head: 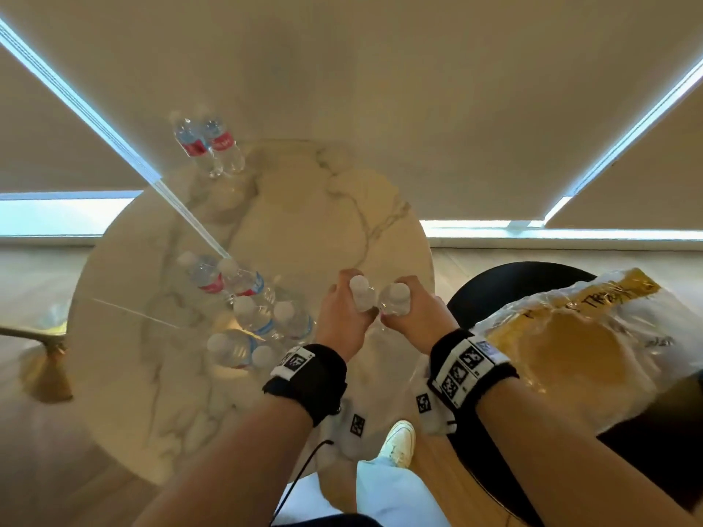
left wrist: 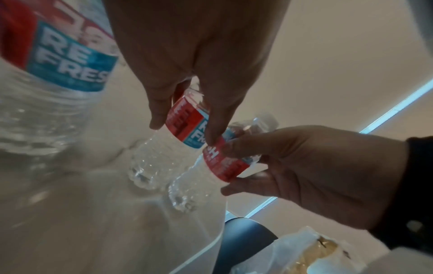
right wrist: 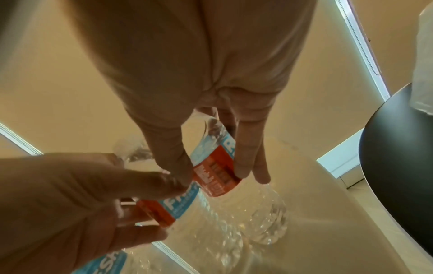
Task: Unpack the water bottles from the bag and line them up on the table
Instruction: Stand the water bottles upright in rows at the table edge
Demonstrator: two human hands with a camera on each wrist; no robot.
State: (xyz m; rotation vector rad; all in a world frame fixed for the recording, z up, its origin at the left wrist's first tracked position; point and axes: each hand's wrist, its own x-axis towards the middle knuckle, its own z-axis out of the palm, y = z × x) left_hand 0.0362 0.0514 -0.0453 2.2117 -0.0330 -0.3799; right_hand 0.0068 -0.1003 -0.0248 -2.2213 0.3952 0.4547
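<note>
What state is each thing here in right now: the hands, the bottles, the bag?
Left hand: grips a clear plastic water bottle, upright.
Right hand: grips a second clear bottle, upright.
Group of capped bottles: standing on the round marble table.
Yellow-and-clear plastic bag: crumpled, on a black seat.

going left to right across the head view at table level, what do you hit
gold table base → cluster of standing water bottles → left hand gripping a bottle → right hand gripping a second bottle → black stool → yellow plastic bag
</note>
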